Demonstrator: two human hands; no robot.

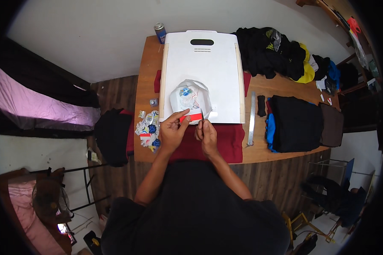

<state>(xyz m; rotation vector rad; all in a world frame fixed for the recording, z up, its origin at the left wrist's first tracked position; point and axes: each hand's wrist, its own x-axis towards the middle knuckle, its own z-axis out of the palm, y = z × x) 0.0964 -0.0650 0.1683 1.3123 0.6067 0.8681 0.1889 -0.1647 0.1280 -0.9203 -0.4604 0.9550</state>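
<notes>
My left hand is closed on the edge of a whitish sheet bearing a small blue and coloured print, with a red and white strip across its near edge. Beside the strip's right end is my right hand, its fingers pinched around a thin dark thing, too small to make out. Both hands are over the near edge of a white board with a dark handle slot. Under that board lies a dark red cloth, showing at its near side and in bits at its sides.
Left of the board is a pile of small cut-out prints. A spray can stands at the far left corner. To the right lie a metal ruler and folded black garments. Heaped dark clothes fill the far right.
</notes>
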